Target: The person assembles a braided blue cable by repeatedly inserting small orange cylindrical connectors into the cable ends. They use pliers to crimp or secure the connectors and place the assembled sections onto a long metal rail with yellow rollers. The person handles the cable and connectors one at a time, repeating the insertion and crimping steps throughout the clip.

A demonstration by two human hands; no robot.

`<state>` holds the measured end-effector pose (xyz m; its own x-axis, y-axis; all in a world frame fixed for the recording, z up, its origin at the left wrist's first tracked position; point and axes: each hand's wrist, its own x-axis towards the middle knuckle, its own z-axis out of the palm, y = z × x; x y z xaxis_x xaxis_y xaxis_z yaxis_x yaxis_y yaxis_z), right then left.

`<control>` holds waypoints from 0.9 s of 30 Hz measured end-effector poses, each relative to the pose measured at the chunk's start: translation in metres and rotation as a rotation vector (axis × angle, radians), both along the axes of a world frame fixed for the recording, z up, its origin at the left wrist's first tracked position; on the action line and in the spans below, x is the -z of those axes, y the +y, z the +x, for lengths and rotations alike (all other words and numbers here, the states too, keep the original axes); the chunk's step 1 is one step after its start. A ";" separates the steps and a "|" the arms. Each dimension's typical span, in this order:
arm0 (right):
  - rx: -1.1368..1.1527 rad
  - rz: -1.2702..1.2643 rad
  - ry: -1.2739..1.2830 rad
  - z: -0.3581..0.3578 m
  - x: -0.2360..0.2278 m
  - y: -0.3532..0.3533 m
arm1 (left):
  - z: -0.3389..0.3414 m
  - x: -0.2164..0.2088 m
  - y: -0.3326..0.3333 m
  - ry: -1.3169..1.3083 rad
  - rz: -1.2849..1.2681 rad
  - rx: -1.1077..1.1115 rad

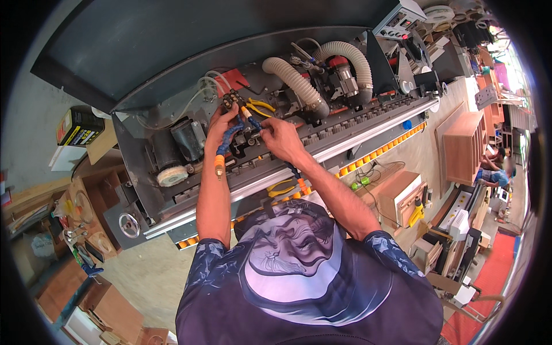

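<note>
Both my hands reach into an opened machine. My left hand (219, 125) is closed around a small dark fitting block (231, 99) with clear tubes leading to it. A blue segmented hose (227, 138) with an orange nozzle (219, 165) hangs over that wrist. In my right hand (282, 139), the fingers pinch the blue lower part of a second segmented hose (253, 121), partly hidden by the fingertips. Yellow-handled pliers (261, 106) lie just beyond my right hand. Another blue-and-orange hose (301, 181) shows below my right wrist.
A dark raised hood (201, 40) spans the far side. Ribbed ducts (293, 83) and a motor (345, 80) stand to the right. A metal rail (333, 150) runs along the near edge, with more yellow handles (280, 188) by it. A handwheel (130, 225) sits at left.
</note>
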<state>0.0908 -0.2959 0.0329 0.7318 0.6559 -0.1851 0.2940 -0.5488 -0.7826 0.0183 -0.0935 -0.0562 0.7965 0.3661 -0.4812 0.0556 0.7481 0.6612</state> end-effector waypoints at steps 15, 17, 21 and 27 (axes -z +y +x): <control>-0.014 -0.166 -0.219 0.007 -0.002 0.001 | 0.001 -0.007 -0.004 -0.012 -0.017 -0.010; 0.001 -0.189 -0.185 0.011 0.002 0.003 | 0.002 -0.004 -0.003 -0.007 0.010 0.013; -0.001 -0.150 -0.161 0.005 -0.011 0.005 | 0.005 0.012 0.001 0.006 0.035 0.052; 0.024 -0.221 -0.366 0.010 -0.007 0.006 | 0.010 0.002 -0.007 -0.023 -0.043 -0.009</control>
<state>0.1008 -0.2895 0.0399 0.7901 0.6114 -0.0446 0.5154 -0.7019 -0.4917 0.0280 -0.1003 -0.0582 0.8043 0.3530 -0.4780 0.0333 0.7764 0.6294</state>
